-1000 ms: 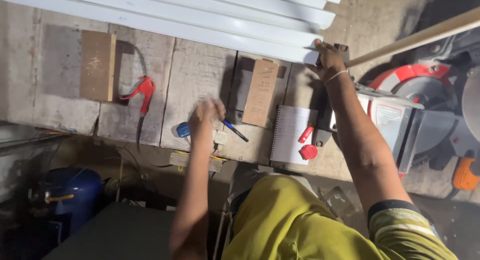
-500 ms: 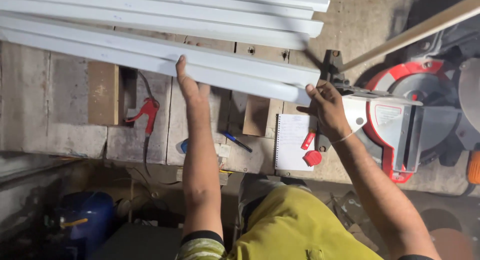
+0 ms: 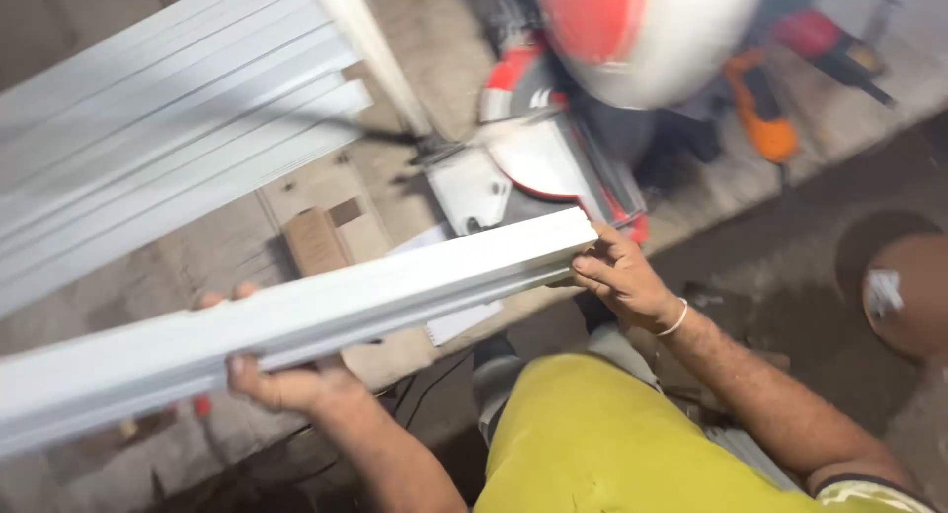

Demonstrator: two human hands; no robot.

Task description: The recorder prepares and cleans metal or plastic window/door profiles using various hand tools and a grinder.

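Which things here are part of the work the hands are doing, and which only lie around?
In hand:
- long white profile, gripped by left hand and right hand

Lying about:
- stack of white profiles
- red mitre saw
- orange tool
- wooden block

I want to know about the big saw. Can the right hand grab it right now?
Probably not right away. The right hand grips the end of the long white profile, as does the left hand, so it is busy. The saw sits close beyond it, with nothing between.
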